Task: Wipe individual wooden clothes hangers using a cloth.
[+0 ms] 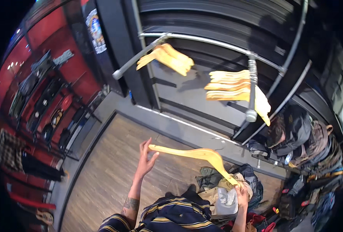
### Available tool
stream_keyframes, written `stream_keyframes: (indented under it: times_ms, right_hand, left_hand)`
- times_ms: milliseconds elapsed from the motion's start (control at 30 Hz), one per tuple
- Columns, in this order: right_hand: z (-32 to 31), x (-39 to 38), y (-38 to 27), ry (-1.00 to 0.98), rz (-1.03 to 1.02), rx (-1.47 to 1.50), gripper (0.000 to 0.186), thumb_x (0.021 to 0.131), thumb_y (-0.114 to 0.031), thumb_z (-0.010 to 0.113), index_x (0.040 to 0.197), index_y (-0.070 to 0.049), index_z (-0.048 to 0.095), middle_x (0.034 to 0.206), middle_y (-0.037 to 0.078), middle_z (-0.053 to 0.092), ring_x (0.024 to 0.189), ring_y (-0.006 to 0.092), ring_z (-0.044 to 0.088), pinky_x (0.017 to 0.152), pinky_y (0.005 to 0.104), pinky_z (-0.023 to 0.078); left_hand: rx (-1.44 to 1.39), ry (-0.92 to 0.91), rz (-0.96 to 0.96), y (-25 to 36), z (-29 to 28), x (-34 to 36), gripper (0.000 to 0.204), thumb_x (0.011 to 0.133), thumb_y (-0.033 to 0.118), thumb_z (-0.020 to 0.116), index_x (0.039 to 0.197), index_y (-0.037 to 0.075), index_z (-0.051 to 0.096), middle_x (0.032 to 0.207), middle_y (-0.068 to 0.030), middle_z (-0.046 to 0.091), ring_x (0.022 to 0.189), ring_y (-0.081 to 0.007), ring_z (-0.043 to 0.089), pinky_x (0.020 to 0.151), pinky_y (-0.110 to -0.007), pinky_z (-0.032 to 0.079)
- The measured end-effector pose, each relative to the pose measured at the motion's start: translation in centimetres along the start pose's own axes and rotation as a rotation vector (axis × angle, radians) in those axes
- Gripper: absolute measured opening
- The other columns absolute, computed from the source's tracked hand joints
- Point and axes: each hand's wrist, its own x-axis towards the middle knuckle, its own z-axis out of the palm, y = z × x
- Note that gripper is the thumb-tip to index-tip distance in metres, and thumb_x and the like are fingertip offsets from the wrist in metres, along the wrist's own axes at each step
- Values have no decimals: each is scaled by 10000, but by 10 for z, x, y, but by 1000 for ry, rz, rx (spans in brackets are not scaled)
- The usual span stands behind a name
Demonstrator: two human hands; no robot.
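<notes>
A pale wooden hanger (194,152) spans between my hands, held near its two ends. My left hand (146,162) grips the left tip between thumb and fingers, with the index finger raised. My right hand (241,195) is closed on the right end, above a pile of beige, grey, olive and dark clothes (211,195) at the lower right; whether it also touches the pile I cannot tell. The striped navy shirt I wear fills the bottom middle.
Several wooden hangers (227,85) hang on two metal rails (218,40) ahead. Shelves (47,100) of dark goods line a red wall at left, above a plaid shirt (7,147). Bags (291,131) and clothes crowd the right. Wood flooring (98,174) has a raised grey border.
</notes>
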Motion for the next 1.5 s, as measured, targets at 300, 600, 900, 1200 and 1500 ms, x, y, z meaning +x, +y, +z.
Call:
stream_keyframes:
  times_ms: [300, 600, 900, 1200, 1500]
  right_hand:
    - [-86, 24, 49, 435, -74, -51, 267, 1022, -232, 596, 1064, 32, 604, 843, -28, 536, 773, 90, 458, 714, 245, 391]
    - [-106, 124, -18, 413, -190, -17, 153, 981, -78, 612, 1068, 45, 635, 934, 27, 615, 861, 110, 528, 782, 258, 442]
    - [-154, 136, -6, 376, -197, -102, 261, 1008, -191, 605, 1125, 41, 618, 976, 29, 607, 891, 123, 529, 804, 260, 429]
    - [-132, 175, 1, 328, -224, -37, 285, 990, -190, 653, 1140, 51, 627, 975, 41, 625, 893, 115, 540, 815, 255, 446]
    - [-133, 247, -10, 414, -260, -256, 284, 1027, -268, 579, 987, 13, 600, 798, -29, 509, 760, 79, 425, 666, 246, 378]
  left_hand:
    - [-506, -429, -12, 116, 88, 103, 291, 911, 97, 719, 1150, -58, 661, 958, 2, 574, 817, -55, 543, 699, -200, 438]
    - [-352, -250, -101, 81, 143, 140, 299, 853, 88, 763, 1127, -22, 716, 877, -33, 631, 754, -100, 576, 693, -244, 466]
    - [-411, -209, -19, 87, 149, 125, 242, 845, 93, 775, 1040, -35, 710, 842, -85, 639, 757, -146, 587, 699, -277, 469]
    - [-310, -211, -18, 57, 159, 128, 225, 857, 68, 763, 1037, -53, 704, 815, -68, 602, 720, -113, 539, 644, -260, 442]
    - [-260, -266, 39, 29, 205, 142, 208, 914, 93, 698, 1070, -45, 695, 797, -89, 590, 693, -147, 534, 618, -276, 420]
